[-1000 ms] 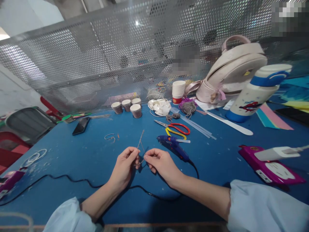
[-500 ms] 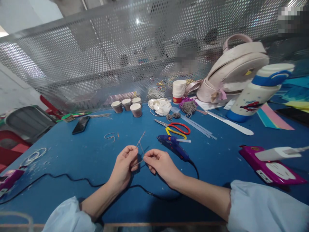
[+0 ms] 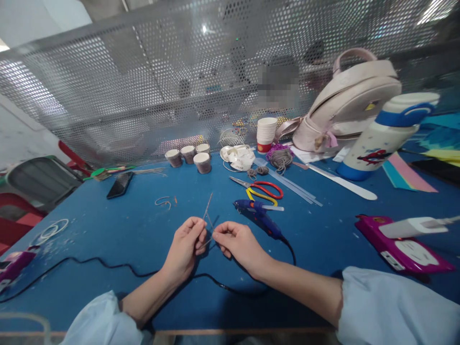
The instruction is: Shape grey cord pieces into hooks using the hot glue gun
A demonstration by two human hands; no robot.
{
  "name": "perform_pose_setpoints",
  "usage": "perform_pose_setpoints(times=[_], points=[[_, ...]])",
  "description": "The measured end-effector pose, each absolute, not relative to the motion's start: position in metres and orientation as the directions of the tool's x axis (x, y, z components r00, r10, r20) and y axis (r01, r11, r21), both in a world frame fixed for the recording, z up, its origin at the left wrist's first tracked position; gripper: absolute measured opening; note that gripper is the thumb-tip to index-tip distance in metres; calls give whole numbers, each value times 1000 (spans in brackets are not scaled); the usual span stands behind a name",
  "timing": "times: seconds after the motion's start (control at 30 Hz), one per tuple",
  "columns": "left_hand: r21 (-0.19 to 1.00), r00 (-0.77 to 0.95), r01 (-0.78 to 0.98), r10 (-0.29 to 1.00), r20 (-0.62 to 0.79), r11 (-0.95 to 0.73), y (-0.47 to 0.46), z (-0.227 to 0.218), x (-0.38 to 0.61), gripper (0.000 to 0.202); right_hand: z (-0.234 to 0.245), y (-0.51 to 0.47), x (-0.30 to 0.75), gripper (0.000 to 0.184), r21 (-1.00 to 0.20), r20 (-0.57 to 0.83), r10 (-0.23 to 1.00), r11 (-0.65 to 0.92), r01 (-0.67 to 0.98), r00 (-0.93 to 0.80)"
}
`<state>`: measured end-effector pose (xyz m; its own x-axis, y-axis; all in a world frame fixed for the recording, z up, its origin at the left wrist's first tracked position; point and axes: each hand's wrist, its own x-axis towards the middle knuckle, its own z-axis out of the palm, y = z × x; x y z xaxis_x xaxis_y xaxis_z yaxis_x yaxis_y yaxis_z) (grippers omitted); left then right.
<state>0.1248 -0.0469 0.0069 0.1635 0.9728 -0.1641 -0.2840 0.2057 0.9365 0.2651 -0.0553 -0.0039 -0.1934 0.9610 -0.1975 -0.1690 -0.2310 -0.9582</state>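
Between my two hands is a thin wire (image 3: 207,209), its two strands meeting in a twisted stem that points away from me. My left hand (image 3: 187,244) pinches one strand, and a short end pokes out below its fingers. My right hand (image 3: 237,244) pinches the other strand between thumb and forefinger. Just beyond my right hand lies a blue glue gun (image 3: 260,218) with a clear glue stick in its back. Scissors (image 3: 257,188) with red and yellow handles rest behind it. A short curled piece of wire or cord (image 3: 163,202) lies left of the stem.
Several small cups (image 3: 202,163), stacked paper cups (image 3: 266,134) and grey yarn (image 3: 281,158) stand along the mesh screen (image 3: 161,96). At right are a bottle (image 3: 384,139), a backpack (image 3: 352,105) and a purple power strip (image 3: 404,247). A phone (image 3: 120,185) lies left; a black cable (image 3: 118,268) crosses the front.
The twisted tip of the wire has swung slightly left and stands more upright. Both hands keep nearly the same place and grip.
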Motion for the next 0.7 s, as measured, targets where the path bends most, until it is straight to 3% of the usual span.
perform_pose_setpoints(times=[0.2,0.43,0.7], points=[[920,194,-305,962,-192,245,-45,7,123,27,-3,-56,265,13,-955,-203,959,-239,-176,-199],[936,72,-275,975,-208,220,-45,8,122,27,-3,-57,265,11,-966,-184,962,-215,-143,-204],[945,78,-248,977,-200,213,-43,4,123,30,-4,-57,265,11,-968,-181,959,-213,-135,-219]])
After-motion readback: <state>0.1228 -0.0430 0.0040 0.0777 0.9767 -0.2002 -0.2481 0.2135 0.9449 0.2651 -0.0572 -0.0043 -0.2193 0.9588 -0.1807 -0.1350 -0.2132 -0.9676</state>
